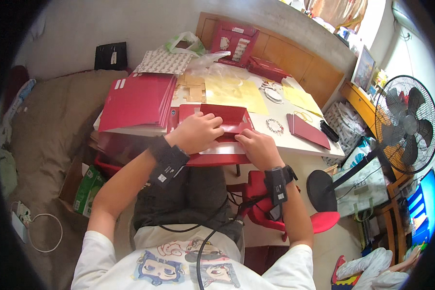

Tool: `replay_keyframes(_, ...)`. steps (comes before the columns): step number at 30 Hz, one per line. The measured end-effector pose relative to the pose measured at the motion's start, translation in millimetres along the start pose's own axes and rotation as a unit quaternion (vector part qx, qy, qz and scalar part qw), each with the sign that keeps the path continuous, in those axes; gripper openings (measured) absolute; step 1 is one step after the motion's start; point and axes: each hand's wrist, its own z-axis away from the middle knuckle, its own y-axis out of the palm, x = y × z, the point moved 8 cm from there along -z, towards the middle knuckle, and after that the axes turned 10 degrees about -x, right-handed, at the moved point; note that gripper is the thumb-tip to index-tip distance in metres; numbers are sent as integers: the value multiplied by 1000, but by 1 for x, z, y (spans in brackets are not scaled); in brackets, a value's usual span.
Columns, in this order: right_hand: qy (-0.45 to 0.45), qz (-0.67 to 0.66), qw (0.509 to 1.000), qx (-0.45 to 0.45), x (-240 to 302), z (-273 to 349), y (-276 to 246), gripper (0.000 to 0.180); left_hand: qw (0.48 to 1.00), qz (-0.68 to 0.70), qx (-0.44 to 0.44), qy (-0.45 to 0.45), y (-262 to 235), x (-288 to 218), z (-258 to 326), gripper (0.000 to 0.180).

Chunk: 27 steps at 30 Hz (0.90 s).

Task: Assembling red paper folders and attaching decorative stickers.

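A dark red cardboard box [225, 114], partly folded with a raised flap, lies at the table's near edge in front of me. My left hand [198, 131] is closed over its left side, fingers curled on the card. At its near right edge, my right hand [259, 148] pinches the card between thumb and fingers. Part of the box is hidden behind my hands. To the left is a stack of flat red card sheets [135, 102]. A beaded bracelet [275, 126] and a folded dark red card piece [308, 131] lie to the right.
Yellow paper sheets [232, 92], a patterned sheet [163, 62] and clear plastic bags [211, 63] cover the table's far part. A red box [236, 42] stands at the back. A black fan [407, 123] and a red stool [261, 193] are at the right; a bed [58, 121] at the left.
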Motion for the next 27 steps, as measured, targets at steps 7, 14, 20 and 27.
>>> replay_keyframes(7,43,27,998,38,-4,2,14,8,998,-51,14,26,5,-11,1,11)
replay_keyframes(14,56,-50,996,-47,-1,0,-8,10,999,-35,-7,15,2,-9,5,7)
replay_keyframes(20,38,-39,995,-87,-5,0,-18,12,998,28,-51,-27,-7,1,7,9)
replay_keyframes(27,-7,-3,998,-68,-1,-6,-6,11,997,-2,-63,43,-10,-12,10,9)
